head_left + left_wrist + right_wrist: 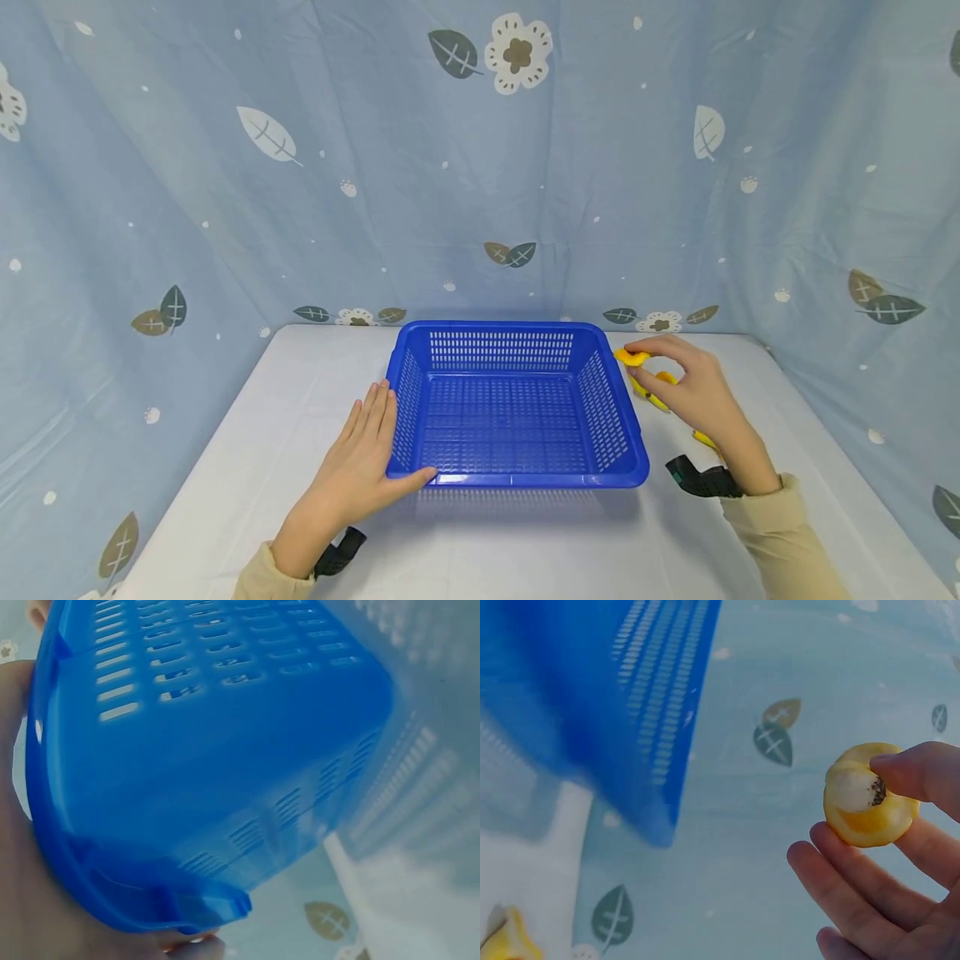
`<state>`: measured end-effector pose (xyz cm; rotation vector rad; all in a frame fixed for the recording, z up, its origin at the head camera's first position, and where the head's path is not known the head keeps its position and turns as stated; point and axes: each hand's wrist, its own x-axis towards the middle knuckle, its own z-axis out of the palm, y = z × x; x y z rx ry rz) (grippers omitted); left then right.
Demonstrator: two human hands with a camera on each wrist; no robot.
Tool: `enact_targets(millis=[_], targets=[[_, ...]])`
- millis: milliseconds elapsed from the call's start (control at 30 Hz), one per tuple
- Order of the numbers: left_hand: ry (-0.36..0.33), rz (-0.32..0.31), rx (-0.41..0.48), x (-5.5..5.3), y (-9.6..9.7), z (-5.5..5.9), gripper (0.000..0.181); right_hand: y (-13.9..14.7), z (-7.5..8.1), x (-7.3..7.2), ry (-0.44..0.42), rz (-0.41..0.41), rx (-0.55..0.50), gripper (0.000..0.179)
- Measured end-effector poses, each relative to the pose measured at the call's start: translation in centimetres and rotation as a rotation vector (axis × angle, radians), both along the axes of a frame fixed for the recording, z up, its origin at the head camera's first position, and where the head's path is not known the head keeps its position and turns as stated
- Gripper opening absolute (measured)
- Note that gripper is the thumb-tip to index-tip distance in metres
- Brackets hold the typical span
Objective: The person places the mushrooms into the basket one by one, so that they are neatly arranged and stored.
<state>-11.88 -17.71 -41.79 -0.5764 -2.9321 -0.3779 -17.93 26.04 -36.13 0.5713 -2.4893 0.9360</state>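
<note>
My left hand (356, 467) lies along the near left corner of a blue plastic basket (517, 481), fingers straight on the left rim and thumb stretched over the front rim. The left wrist view shows the basket's slotted wall (187, 750) close up. Right of the basket, my right hand (693, 383) pinches a small yellow lobed piece (632, 357) between thumb and fingers. Its rounded folds surround a pale middle with a dark speckled spot (879, 791). Below that hand lie several yellow things (652, 396), partly hidden by it.
Another yellow piece (705, 438) shows beside the right wrist. The basket stands on a white-covered table (480, 550). Behind the table and at its sides hangs a blue curtain (420, 183) with leaf and flower prints. A black wrist mount (703, 479) sits at the right sleeve.
</note>
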Motion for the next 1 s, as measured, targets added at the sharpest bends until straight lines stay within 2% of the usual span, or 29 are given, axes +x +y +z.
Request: enact_targets(millis=[233, 500, 667, 800, 1000], targets=[[-0.017, 0.007, -0.006, 0.2, 0.4, 0.4, 0.122, -2.2, 1.4, -1.2, 0.011, 0.057, -0.073, 0.03], [0.007, 0.015, -0.002, -0.4, 0.5, 0.2, 0.127, -5.8, 3.1, -3.0, -0.018, 0.107, -0.147, 0.027], [-0.004, 0.013, 0.009, -0.6, 0.5, 0.0, 0.128, -8.2, 4.0, -4.2, -0.017, 0.16, -0.204, 0.026], [-0.021, 0.016, 0.022, -0.6, 0.6, -0.2, 0.13, -10.0, 4.0, -5.2, -0.002, 0.195, -0.253, 0.024], [-0.032, 0.022, 0.024, -0.4, 0.7, -0.4, 0.13, -12.9, 3.3, -6.7, -0.007, 0.241, -0.325, 0.023]])
